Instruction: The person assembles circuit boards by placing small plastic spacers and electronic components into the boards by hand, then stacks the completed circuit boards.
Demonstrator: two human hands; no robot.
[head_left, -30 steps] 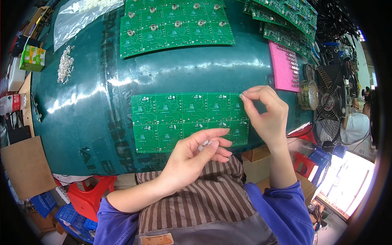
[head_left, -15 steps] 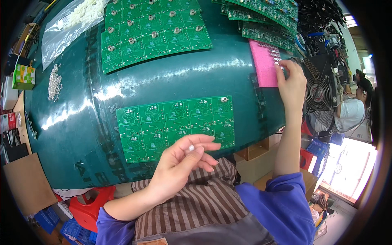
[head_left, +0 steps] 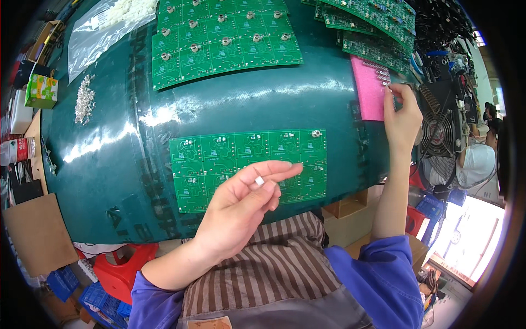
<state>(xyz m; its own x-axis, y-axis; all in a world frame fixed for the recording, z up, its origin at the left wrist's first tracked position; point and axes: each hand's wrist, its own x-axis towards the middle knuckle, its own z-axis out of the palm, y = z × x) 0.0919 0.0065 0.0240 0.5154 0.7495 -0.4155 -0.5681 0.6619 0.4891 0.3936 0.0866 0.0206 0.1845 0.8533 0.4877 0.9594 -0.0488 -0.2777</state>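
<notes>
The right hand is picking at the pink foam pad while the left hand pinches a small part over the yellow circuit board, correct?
Not quite: the head view shows the circuit board is green, not yellow. The right hand is at the pink foam pad, and the left hand pinches a small part over the board.

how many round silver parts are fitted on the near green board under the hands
1. It sits at the far right corner of the near green board. The left hand covers part of the board, so more could be hidden. The right hand is at the pink foam.
</notes>
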